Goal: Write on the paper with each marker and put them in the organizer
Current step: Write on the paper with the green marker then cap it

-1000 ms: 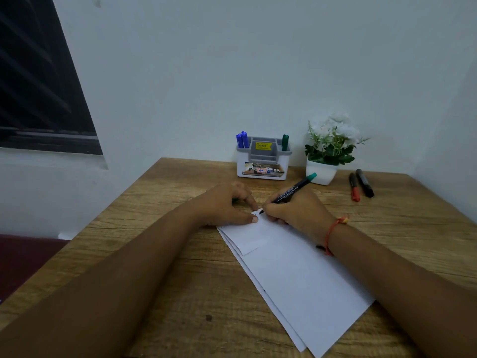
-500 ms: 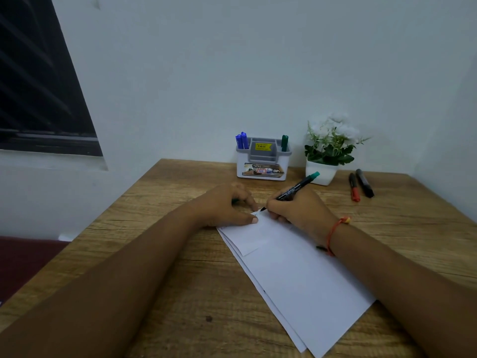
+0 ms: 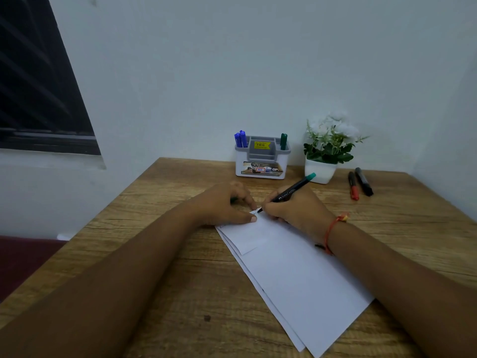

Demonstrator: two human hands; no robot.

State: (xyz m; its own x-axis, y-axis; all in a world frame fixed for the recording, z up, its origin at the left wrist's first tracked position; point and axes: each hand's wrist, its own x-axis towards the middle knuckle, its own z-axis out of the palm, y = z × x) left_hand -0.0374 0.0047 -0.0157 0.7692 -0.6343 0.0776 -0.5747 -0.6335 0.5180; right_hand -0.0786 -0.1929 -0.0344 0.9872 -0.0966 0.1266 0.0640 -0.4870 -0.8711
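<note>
1. Far left: a dark window [image 3: 38, 86] is set in the wall, above the bench [image 3: 154, 202].
2. Left hand [image 3: 227, 205]: it rests on the top left corner of the paper [image 3: 296, 267]. The thumb lies straight along the sheet's edge and the other fingers are bent, tips down by the corner. I cannot tell whether they enclose anything.
3. Paper: the sheets lie flat on the bench, running diagonally toward me, stacked with edges offset.
4. Organizer [image 3: 262, 164]: it stands upright at the back of the bench, against the wall. Two blue markers [image 3: 240, 138] stand in its left compartment and one green marker [image 3: 283, 141] in its right.
5. Right hand [image 3: 296, 208]: the fingers pinch a black marker with a teal end [image 3: 291, 189], tilted, tip down on the paper's top corner just beside the left thumb. An orange cord [image 3: 333, 228] circles the wrist.
6. Plant pot [image 3: 320, 171]: white, with white flowers, just right of the organizer.
7. Far right: a red marker [image 3: 353, 186] and a black marker [image 3: 364, 181] lie side by side on the bench.
</note>
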